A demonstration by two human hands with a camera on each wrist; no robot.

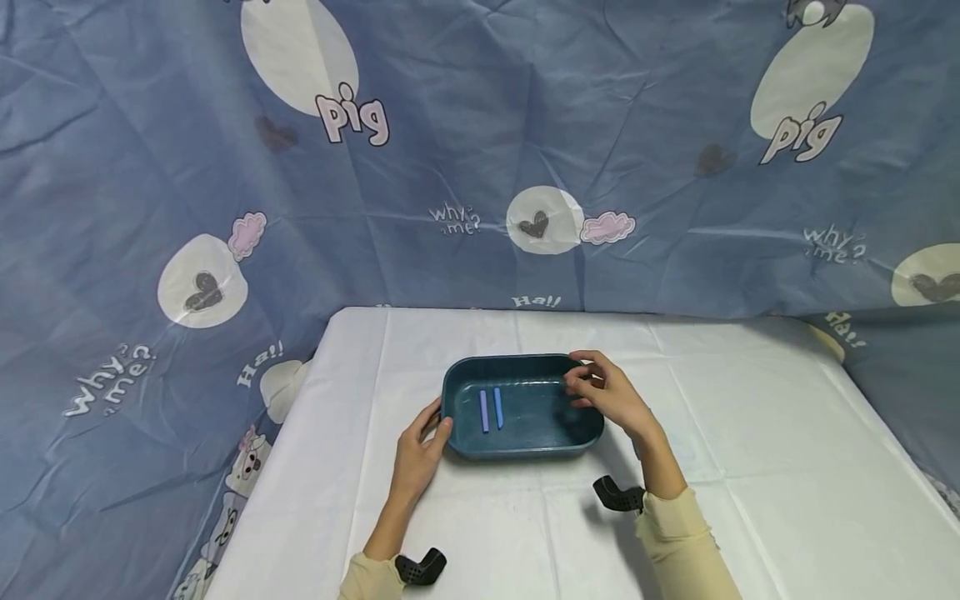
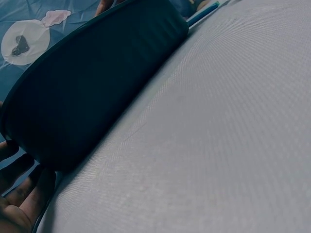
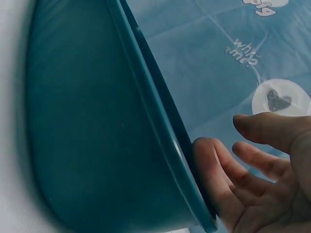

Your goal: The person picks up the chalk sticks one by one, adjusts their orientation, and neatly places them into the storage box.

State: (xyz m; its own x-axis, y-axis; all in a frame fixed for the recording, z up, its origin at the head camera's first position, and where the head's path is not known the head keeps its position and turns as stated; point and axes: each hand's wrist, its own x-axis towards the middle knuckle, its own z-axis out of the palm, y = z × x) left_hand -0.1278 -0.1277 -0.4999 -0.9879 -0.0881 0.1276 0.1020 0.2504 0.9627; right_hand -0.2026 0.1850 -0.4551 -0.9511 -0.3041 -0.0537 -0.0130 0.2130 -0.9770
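A dark teal oblong dish (image 1: pixel 525 452) with a raised rim stands on the white-covered table. Inside its left half lie a purple chalk-like stick (image 1: pixel 484 412) and a blue chalk-like stick (image 1: pixel 498 408), side by side. At the dish's left end my left hand (image 1: pixel 420 454) holds it, thumb by the rim and fingers against the outer wall, as the left wrist view also shows. Above the right end, my right hand (image 1: pixel 611 396) has loosely bent fingers. In the right wrist view its thumb (image 3: pixel 267 130) and fingers stand apart with nothing between them.
Another blue stick (image 2: pixel 204 14) lies on the white cloth (image 2: pixel 218 121) past the dish's far end in the left wrist view. A blue printed curtain (image 1: pixel 450 150) hangs behind the table (image 1: pixel 480 533). Both wrists carry black mounts (image 1: pixel 618 494).
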